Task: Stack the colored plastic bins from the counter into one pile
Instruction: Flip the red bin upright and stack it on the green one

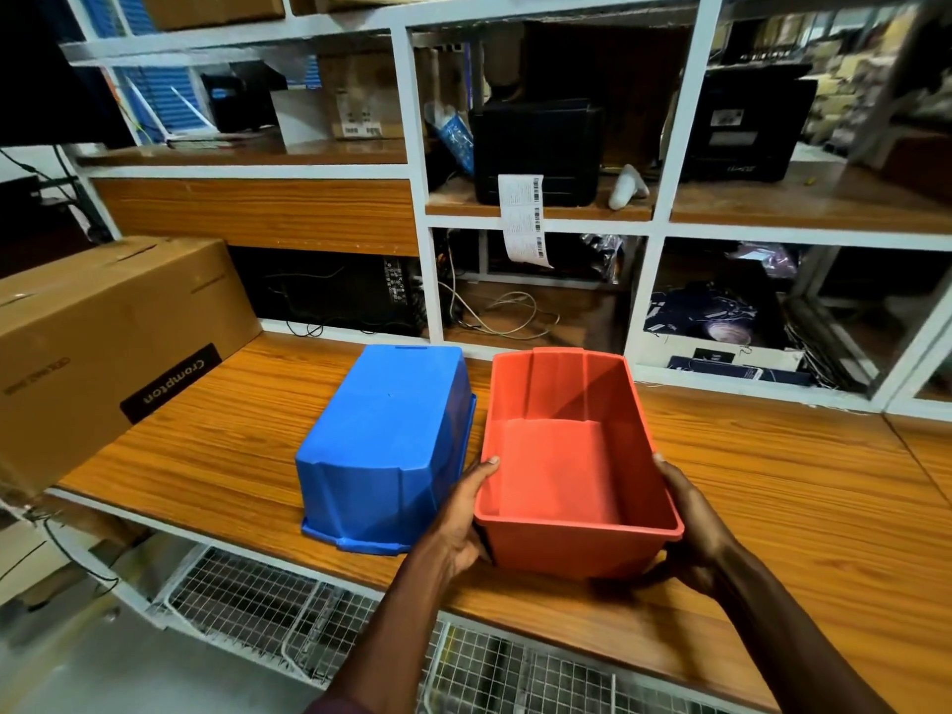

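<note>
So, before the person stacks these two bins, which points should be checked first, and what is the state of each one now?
1. Left hand grips the open red plastic bin: ok, thumb over its rim.
2. Right hand grips the opposite side: ok.
3. Red bin empty: ok, bare floor inside.
4. Upside-down blue plastic bin faces the same way as the red one: not ok, its bottom is up while the red opens upward.
5. Nothing lies on the blue bin: ok.
6. Bare wooden counter beside the bins for turning one over: ok.
</note>
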`<state>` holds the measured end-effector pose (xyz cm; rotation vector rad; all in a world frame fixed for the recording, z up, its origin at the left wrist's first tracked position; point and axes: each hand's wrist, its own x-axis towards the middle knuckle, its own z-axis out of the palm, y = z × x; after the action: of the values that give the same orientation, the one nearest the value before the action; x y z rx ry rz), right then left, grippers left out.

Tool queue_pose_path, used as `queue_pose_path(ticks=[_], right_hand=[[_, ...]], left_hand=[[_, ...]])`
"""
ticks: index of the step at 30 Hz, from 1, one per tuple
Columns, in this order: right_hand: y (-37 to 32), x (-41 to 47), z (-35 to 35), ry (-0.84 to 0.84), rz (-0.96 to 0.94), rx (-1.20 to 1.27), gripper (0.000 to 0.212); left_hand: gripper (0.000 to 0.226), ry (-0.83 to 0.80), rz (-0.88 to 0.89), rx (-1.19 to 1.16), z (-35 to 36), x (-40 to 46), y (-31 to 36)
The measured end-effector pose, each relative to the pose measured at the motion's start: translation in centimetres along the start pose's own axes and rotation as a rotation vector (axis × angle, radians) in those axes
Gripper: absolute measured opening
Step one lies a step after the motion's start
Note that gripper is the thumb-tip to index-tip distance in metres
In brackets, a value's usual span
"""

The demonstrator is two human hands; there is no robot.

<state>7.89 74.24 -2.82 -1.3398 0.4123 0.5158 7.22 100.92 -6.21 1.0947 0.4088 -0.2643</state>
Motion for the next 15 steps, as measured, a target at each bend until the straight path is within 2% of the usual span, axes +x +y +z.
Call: queue_pose_path(ticks=[3,8,15], right_hand=[[0.4,-0.9,-0.1,0.030,-0.028,0.017,0.052],[1.9,-2.5,-0.7,0.092,-0.026,0.018,0.064],[4.1,-6.2,-3.4,0.143,-0.061,0.060,0.048]], left_hand=[[0.049,-0.038,-0.008,0.016,-0.2,-0.4,-0.1],[0.042,-0.082,-0.002,0.052,0.3,-1.8,-0.1],[0.034,-0.160,0.006,0.071,2.4,-4.2,-1.9]])
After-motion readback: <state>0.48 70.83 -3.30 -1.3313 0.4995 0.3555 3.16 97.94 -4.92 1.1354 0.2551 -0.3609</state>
